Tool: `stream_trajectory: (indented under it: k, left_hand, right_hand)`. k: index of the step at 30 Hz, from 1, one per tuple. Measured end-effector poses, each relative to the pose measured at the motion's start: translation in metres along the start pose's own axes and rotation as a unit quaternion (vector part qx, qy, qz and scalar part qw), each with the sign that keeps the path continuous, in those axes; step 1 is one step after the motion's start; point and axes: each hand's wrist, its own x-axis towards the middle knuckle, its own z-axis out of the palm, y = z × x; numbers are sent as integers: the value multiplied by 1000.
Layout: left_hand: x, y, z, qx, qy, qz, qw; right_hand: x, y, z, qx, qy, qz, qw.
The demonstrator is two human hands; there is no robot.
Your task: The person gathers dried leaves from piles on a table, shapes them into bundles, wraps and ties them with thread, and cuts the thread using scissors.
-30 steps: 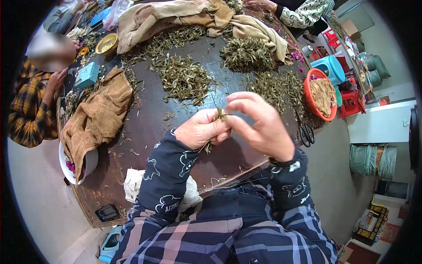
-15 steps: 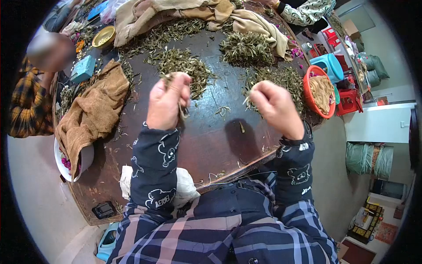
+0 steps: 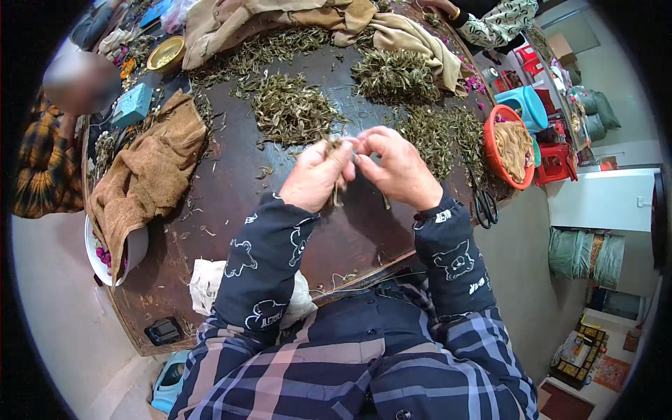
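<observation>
Over the near middle of the table, my left hand [image 3: 313, 178] is closed around a small bunch of dried leaves [image 3: 336, 145], with stems poking out below the fingers. Right beside it, my right hand [image 3: 400, 171] is pinched at the top of the bunch. Whatever lies between its fingertips is too small to make out. Just beyond my hands lies a loose pile of dried leaves [image 3: 290, 108]. Another heap of leaves [image 3: 427, 140] spreads behind my right hand. Black-handled scissors [image 3: 485, 208] rest at the table's right edge.
A brown cloth [image 3: 150, 164] drapes over a white tub [image 3: 138, 252] on the left. An orange basin [image 3: 495, 150] stands at right. Across the table [image 3: 231, 280] are a bundled leaf stack [image 3: 395, 75] and beige cloths [image 3: 413, 42]. Co-workers sit at left and far right.
My hands have come together from apart; the right moved left to the bunch, the left moved right. The scissors, hidden before, now show past my right forearm.
</observation>
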Motion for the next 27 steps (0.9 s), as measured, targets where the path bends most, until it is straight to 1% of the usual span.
stream_trajectory:
  k: [3, 5, 6, 8, 9, 11, 13, 14, 16, 18, 19, 23, 24, 27]
  left_hand:
    - [0, -5, -1, -71, -98, -99, 988]
    - [-1, 6, -11, -10, -106, -88, 990]
    - [0, 11, -15, -8, -104, -87, 991]
    - [1, 21, -22, 87, 43, -2, 995]
    - [3, 22, -28, 91, 44, 0, 995]
    - [11, 20, -44, -5, 99, 48, 994]
    - [16, 14, -55, -104, 152, 95, 978]
    - [17, 14, -55, -103, 151, 98, 978]
    - [15, 10, -51, -18, 138, 79, 987]
    - [15, 5, -47, 66, 124, 58, 988]
    - [16, 0, -47, 65, 124, 59, 988]
    - [24, -24, -49, 249, 60, 89, 963]
    - [27, -27, -50, 247, 59, 89, 963]
    - [34, -30, -55, 343, 78, 181, 918]
  right_hand:
    - [9, -9, -2, 121, 94, -107, 982]
    - [9, -8, -1, 149, 93, -95, 980]
    - [10, -8, -1, 175, 93, -82, 977]
    - [13, -9, 1, 229, 95, -58, 967]
    - [16, -9, 3, 232, 96, -61, 966]
    - [26, -2, 11, 157, 74, 40, 984]
    - [31, 7, 22, 79, 49, 142, 985]
    - [33, 7, 36, 61, 66, 132, 987]
    - [36, 2, 66, 42, 84, 122, 988]
    - [35, -6, 83, -46, 90, 79, 992]
    - [33, -6, 82, -47, 90, 78, 992]
    - [19, 0, 74, -132, -1, 64, 989]
    - [14, 2, 67, -134, -2, 65, 989]
    - [-6, 8, 33, 15, -57, 69, 996]
